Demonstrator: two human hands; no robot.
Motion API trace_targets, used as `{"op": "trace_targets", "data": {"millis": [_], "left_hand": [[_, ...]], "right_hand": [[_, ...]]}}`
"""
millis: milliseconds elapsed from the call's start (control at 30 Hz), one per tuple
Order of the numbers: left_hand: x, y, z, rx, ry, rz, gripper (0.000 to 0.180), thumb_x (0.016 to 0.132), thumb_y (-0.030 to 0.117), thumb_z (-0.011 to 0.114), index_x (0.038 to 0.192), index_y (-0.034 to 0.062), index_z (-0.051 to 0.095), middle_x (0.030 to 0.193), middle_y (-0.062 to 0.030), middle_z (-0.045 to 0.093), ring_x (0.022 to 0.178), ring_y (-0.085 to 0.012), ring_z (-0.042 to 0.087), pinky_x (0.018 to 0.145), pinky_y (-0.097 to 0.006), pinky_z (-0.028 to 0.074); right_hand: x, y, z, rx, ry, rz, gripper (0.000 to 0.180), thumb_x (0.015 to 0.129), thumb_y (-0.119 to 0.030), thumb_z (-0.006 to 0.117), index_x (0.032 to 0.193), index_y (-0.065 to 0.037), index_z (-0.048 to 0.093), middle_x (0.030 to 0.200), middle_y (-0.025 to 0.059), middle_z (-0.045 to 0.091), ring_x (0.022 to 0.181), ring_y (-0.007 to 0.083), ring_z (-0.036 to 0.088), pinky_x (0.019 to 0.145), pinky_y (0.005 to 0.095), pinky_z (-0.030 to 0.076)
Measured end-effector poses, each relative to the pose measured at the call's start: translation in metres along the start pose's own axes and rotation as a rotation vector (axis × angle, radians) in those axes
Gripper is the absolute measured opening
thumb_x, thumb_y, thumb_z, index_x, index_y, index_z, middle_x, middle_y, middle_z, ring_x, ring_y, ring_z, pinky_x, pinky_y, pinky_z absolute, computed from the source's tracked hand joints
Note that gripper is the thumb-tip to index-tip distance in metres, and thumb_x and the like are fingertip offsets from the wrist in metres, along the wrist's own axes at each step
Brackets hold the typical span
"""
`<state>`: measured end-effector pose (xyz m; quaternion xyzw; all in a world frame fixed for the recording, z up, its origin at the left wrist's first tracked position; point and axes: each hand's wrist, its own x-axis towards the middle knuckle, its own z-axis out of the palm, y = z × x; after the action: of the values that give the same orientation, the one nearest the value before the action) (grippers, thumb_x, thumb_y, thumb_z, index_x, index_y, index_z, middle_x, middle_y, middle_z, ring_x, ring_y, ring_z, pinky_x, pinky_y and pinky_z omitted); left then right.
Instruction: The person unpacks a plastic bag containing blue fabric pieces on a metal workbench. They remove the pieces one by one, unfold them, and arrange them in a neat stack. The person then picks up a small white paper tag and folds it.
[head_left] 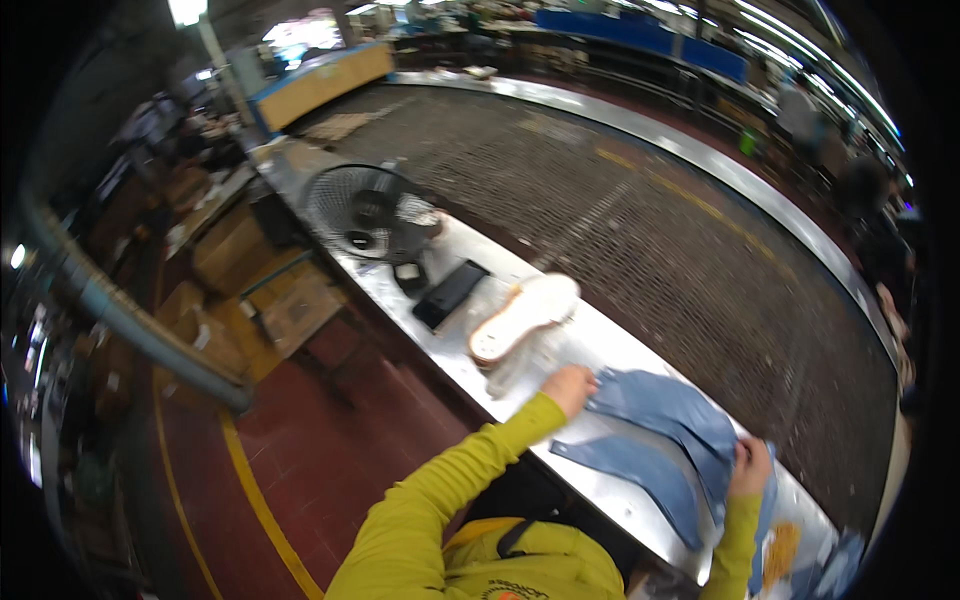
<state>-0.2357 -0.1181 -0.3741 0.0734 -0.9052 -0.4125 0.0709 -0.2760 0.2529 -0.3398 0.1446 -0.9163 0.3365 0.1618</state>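
Note:
A flat blue-grey cut piece [668, 402], leather or fabric, lies across the pale bench with both my hands at it. At its left corner, my left hand [570, 389] has its fingers pinched on the edge. My right hand [751, 468] grips the right end, fingers bent round the border. Closer to me is another curved blue-grey strip [635, 468], touched by neither hand. A white shoe sole [527, 314] with a brownish rim sits beyond my left hand, on or beside some clear plastic.
Farther left on the bench [610, 500] are a black tray-like object [451, 294] and a black caged fan [365, 208]. More blue pieces and a yellow-orange item [781, 552] lie at the right end. A dark grated surface [650, 230] runs beyond; a wooden stool [302, 312] stands left.

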Motion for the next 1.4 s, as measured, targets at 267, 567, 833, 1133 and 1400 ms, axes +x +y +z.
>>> {"op": "trace_targets", "data": {"millis": [267,567,833,1133,1400], "left_hand": [[0.003,0.004,-0.014,0.06,-0.016,0.116,0.013,0.082,0.013,0.067,0.083,-0.0002,0.064,0.084,-0.0187,0.063,0.083,-0.0335,0.06,0.077,-0.038,0.047],[-0.003,0.014,-0.023,0.001,-0.023,0.113,0.009,0.082,0.009,0.064,0.083,0.001,0.061,0.078,-0.0153,0.062,0.077,-0.0315,0.06,0.07,-0.039,0.046],[-0.014,0.02,-0.025,0.0,-0.005,0.122,0.016,0.078,0.009,0.069,0.09,0.0023,0.062,0.087,-0.0142,0.06,0.083,-0.0318,0.059,0.076,-0.039,0.047],[-0.029,0.026,-0.027,0.194,0.037,0.316,0.037,0.063,0.015,0.082,0.094,0.0058,0.063,0.094,-0.0112,0.058,0.094,-0.0314,0.056,0.084,-0.039,0.045],[-0.023,0.024,-0.015,0.235,0.042,0.329,0.031,0.064,0.019,0.082,0.085,0.0065,0.062,0.092,-0.0096,0.055,0.092,-0.0299,0.055,0.082,-0.038,0.045]], "right_hand": [[-0.006,-0.006,-0.005,0.367,-0.236,0.413,0.018,0.085,-0.003,0.063,0.102,-0.001,0.065,0.086,0.0058,0.062,0.065,0.0126,0.063,0.055,0.0251,0.052],[-0.021,-0.007,-0.015,0.423,-0.182,0.482,0.023,0.087,0.006,0.054,0.107,0.004,0.065,0.102,0.0116,0.066,0.074,0.0147,0.066,0.069,0.0248,0.054],[-0.04,-0.009,-0.016,0.478,-0.127,0.413,0.02,0.089,0.006,0.051,0.102,0.005,0.066,0.098,0.012,0.065,0.077,0.0173,0.069,0.068,0.0237,0.056],[-0.052,0.009,-0.003,0.461,0.002,0.456,0.019,0.089,0.008,0.051,0.1,0.006,0.066,0.097,0.012,0.064,0.072,0.0167,0.068,0.066,0.0239,0.056],[-0.055,0.017,-0.003,0.494,-0.014,0.55,0.02,0.09,0.007,0.051,0.106,0.006,0.064,0.1,0.012,0.065,0.075,0.0156,0.067,0.067,0.0229,0.056]]}}
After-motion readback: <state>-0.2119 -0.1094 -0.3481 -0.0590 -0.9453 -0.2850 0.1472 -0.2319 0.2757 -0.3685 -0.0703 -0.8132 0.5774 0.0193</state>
